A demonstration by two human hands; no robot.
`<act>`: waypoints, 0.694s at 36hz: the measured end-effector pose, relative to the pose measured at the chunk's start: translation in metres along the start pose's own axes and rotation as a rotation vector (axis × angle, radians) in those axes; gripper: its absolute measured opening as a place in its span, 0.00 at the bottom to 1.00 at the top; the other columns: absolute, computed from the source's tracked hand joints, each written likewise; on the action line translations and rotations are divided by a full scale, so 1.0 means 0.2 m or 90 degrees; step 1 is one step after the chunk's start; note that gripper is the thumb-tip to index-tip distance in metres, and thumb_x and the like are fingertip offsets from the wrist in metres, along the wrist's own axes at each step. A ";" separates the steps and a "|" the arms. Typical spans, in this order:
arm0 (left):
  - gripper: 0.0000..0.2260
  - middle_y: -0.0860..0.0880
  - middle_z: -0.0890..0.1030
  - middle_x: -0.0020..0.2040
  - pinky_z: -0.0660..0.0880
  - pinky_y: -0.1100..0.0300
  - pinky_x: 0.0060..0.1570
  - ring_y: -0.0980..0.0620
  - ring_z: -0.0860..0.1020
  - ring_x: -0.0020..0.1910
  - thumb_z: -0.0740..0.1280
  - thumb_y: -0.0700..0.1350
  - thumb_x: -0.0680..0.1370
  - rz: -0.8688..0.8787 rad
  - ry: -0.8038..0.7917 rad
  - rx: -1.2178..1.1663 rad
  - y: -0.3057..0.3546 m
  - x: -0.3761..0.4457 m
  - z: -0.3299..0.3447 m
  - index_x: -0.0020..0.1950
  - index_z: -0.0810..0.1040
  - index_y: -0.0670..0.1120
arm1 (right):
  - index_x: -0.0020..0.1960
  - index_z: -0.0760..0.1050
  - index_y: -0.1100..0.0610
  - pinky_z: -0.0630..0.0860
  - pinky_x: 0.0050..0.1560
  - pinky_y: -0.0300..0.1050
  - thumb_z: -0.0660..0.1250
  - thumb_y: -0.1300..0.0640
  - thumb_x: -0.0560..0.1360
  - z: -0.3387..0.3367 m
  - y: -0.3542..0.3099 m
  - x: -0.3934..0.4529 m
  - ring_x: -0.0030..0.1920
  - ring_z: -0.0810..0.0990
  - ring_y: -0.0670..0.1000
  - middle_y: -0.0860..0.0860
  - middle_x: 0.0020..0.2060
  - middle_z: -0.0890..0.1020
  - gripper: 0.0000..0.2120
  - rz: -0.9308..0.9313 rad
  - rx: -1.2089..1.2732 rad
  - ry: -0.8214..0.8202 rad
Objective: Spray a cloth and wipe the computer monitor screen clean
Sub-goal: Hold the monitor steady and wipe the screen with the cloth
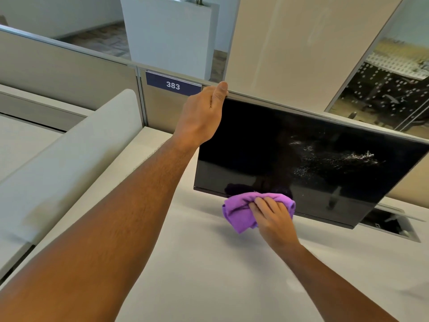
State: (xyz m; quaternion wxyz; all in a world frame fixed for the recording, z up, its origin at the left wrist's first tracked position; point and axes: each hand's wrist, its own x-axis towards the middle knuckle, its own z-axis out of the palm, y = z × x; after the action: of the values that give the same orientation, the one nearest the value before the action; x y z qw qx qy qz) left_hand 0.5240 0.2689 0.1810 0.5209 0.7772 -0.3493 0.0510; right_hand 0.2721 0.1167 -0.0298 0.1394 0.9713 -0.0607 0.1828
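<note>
Gripping the monitor point(290, 154) corner with your left hand point(202, 117), your right hand point(272, 217) clutches the bunched purple cloth point(239, 212) at its lower edge.

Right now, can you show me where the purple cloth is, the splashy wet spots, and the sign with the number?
purple cloth point(241, 210), head view, on its bunched folds left of the fingers.
wet spots point(334, 159), head view, on the screen's right half.
number sign point(173, 85), head view, on the digits 383.

Both arms outstretched, hands point(203, 115) point(275, 216) clenched
</note>
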 end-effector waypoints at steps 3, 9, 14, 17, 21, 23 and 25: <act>0.32 0.51 0.83 0.52 0.72 0.63 0.49 0.61 0.75 0.44 0.46 0.65 0.82 -0.001 0.000 0.011 0.00 0.00 0.00 0.56 0.82 0.44 | 0.59 0.83 0.62 0.80 0.53 0.59 0.83 0.62 0.63 0.00 0.10 -0.12 0.56 0.82 0.62 0.58 0.58 0.84 0.26 0.044 -0.020 0.006; 0.26 0.59 0.79 0.46 0.72 0.63 0.46 0.62 0.76 0.44 0.50 0.62 0.83 0.012 0.019 0.033 0.01 0.01 0.01 0.55 0.82 0.47 | 0.58 0.83 0.63 0.81 0.55 0.57 0.84 0.61 0.62 0.01 -0.01 -0.03 0.55 0.84 0.62 0.58 0.56 0.84 0.26 0.054 0.021 0.023; 0.14 0.59 0.79 0.45 0.67 0.72 0.41 0.70 0.75 0.43 0.57 0.52 0.84 0.061 0.024 0.095 -0.01 0.01 0.01 0.55 0.81 0.50 | 0.61 0.81 0.61 0.80 0.58 0.54 0.84 0.56 0.63 0.04 -0.25 0.19 0.57 0.83 0.59 0.56 0.58 0.84 0.28 -0.002 0.070 0.007; 0.13 0.61 0.77 0.51 0.63 0.76 0.43 0.70 0.73 0.42 0.59 0.50 0.84 0.068 0.021 0.105 -0.01 0.00 0.00 0.63 0.80 0.51 | 0.62 0.80 0.60 0.80 0.57 0.52 0.83 0.55 0.66 0.05 -0.35 0.30 0.58 0.82 0.57 0.54 0.59 0.83 0.27 -0.039 0.075 0.008; 0.15 0.55 0.81 0.61 0.61 0.77 0.47 0.64 0.71 0.52 0.60 0.49 0.84 0.067 0.006 0.109 -0.01 0.01 -0.01 0.67 0.78 0.50 | 0.61 0.80 0.59 0.80 0.55 0.50 0.82 0.56 0.67 0.02 -0.31 0.35 0.56 0.82 0.56 0.54 0.57 0.83 0.25 -0.047 0.087 0.058; 0.15 0.54 0.81 0.62 0.64 0.75 0.50 0.62 0.73 0.53 0.59 0.49 0.84 0.068 0.002 0.107 -0.01 0.01 -0.01 0.67 0.78 0.50 | 0.60 0.81 0.61 0.80 0.53 0.52 0.78 0.59 0.70 -0.02 -0.25 0.37 0.54 0.81 0.58 0.56 0.56 0.83 0.19 -0.024 0.092 0.134; 0.15 0.53 0.81 0.63 0.67 0.68 0.54 0.58 0.76 0.57 0.59 0.49 0.84 0.068 -0.004 0.109 0.00 0.01 -0.01 0.67 0.78 0.49 | 0.58 0.81 0.62 0.78 0.49 0.53 0.72 0.61 0.74 -0.09 -0.18 0.40 0.52 0.80 0.59 0.57 0.53 0.83 0.13 0.018 0.101 0.214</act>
State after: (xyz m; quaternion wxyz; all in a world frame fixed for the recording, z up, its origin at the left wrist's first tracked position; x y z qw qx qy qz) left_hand 0.5263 0.2706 0.1830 0.4482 0.7993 -0.3860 0.1059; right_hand 0.3468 0.1517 0.0073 0.0682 0.9340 -0.0355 0.3489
